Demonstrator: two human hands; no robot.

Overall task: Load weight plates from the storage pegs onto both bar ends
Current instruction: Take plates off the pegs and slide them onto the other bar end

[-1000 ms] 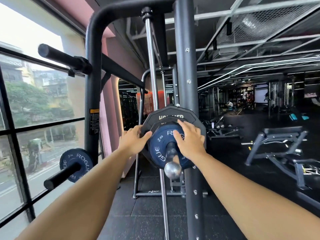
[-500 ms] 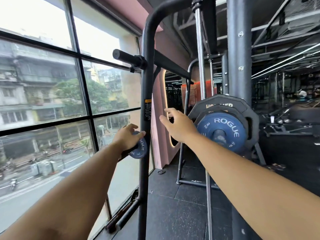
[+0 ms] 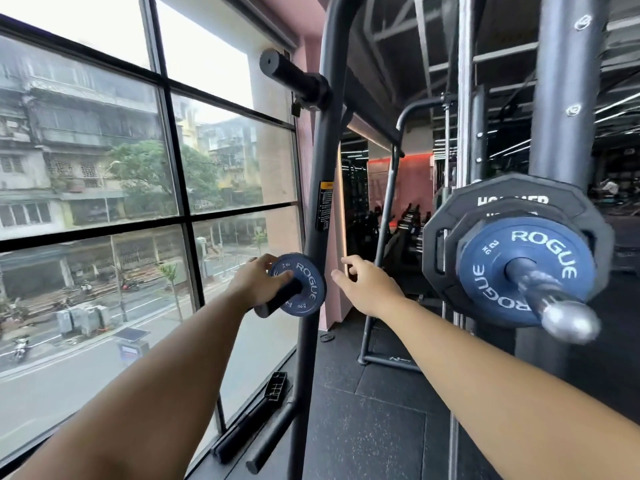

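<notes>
A small blue plate (image 3: 300, 289) is sitting on a low storage peg (image 3: 273, 303) against the rack's dark upright (image 3: 311, 202), and the left hand (image 3: 256, 280) is gripping it, fingers curling behind its left rim with the thumb lying across its face. The right hand (image 3: 367, 289) is hovering just right of the upright, fingers loosely spread and holding nothing. Farther right, the bar end (image 3: 554, 306) is carrying a larger blue plate (image 3: 491, 271) in front of black plates (image 3: 512, 199), while a window (image 3: 104, 133) is filling the left side.
</notes>
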